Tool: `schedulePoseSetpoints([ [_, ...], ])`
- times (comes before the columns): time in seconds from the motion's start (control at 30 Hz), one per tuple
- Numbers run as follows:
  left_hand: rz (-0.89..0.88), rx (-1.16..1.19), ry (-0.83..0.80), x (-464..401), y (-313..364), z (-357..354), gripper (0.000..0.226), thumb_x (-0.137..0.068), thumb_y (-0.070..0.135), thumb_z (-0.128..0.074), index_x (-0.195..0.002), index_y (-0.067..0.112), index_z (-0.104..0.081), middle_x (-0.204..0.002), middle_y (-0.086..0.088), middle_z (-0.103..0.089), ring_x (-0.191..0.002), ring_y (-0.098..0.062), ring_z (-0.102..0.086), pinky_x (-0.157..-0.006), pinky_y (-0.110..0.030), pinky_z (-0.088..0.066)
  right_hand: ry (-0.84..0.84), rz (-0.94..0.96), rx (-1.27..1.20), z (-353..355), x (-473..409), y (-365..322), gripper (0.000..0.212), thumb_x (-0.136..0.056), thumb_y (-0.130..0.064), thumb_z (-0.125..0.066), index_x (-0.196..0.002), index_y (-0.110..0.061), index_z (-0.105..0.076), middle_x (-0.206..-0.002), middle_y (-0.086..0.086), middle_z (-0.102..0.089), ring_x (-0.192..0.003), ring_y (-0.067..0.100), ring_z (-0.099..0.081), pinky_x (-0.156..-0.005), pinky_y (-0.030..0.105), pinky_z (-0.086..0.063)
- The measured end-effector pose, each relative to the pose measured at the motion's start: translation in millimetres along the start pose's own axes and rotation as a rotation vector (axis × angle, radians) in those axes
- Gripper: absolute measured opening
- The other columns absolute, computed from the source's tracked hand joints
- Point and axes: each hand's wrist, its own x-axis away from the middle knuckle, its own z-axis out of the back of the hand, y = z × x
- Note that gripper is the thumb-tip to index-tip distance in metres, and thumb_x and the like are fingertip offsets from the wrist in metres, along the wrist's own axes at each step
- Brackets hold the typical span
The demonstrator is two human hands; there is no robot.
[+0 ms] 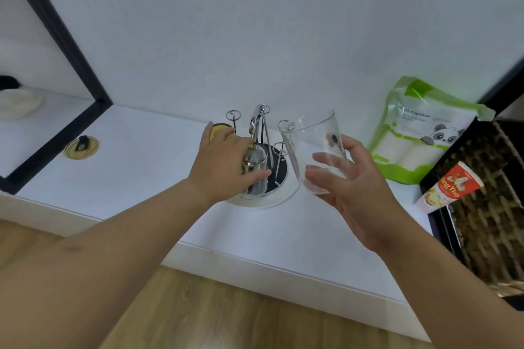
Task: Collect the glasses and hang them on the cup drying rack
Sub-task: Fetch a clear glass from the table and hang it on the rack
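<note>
Here the left hand (224, 161) was closed round a small glass (255, 171) at the drying rack (265, 150); the right hand (348, 178) loosely gripped a tall glass (312, 147) beside it. Best to invert each mouth squarely over a prong (285, 126) before letting go.

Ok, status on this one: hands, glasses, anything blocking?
Left hand gripping glass on rack. Right hand holding second glass upright, unhung. Pegs free, nothing blocking.
</note>
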Motion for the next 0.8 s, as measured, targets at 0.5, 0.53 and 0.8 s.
schedulePoseSetpoints([
  [0.5,0.099,0.126,0.086,13,-14,-6,0.071,-0.083,0.071,-0.054,-0.137,0.025,-0.06,-0.13,0.006,-0.065,-0.129,-0.024,-0.045,-0.123,-0.05,-0.005,0.166,0.28,0.78,-13,-51,-31,0.061,-0.076,-0.047,-0.08,-0.129,-0.041,-0.051,-0.104,-0.004,-0.058,-0.093,0.017,-0.056,-0.079,0.033,-0.041],
  [0.53,0.103,0.129,0.089,14,-15,-7,0.071,-0.083,0.071,-0.054,-0.137,0.026,-0.06,-0.13,0.007,-0.065,-0.129,-0.024,-0.046,-0.123,-0.05,-0.007,0.147,0.281,0.844,-17,-54,-31,0.065,-0.074,-0.049,-0.077,-0.131,-0.042,-0.049,-0.104,-0.005,-0.056,-0.097,0.019,-0.058,-0.079,0.033,-0.039],
  [0.8,0.075,0.173,0.014,12,-35,-1,0.073,-0.087,0.07,-0.055,-0.145,0.026,-0.053,-0.139,0.004,-0.059,-0.127,-0.025,-0.05,-0.113,-0.039,-0.022,0.056,0.332,1.193,-43,-73,-20,0.087,-0.07,-0.052,-0.077,-0.148,-0.04,-0.041,-0.114,0.0,-0.053,-0.114,0.028,-0.055,-0.088,0.035,-0.04],
])
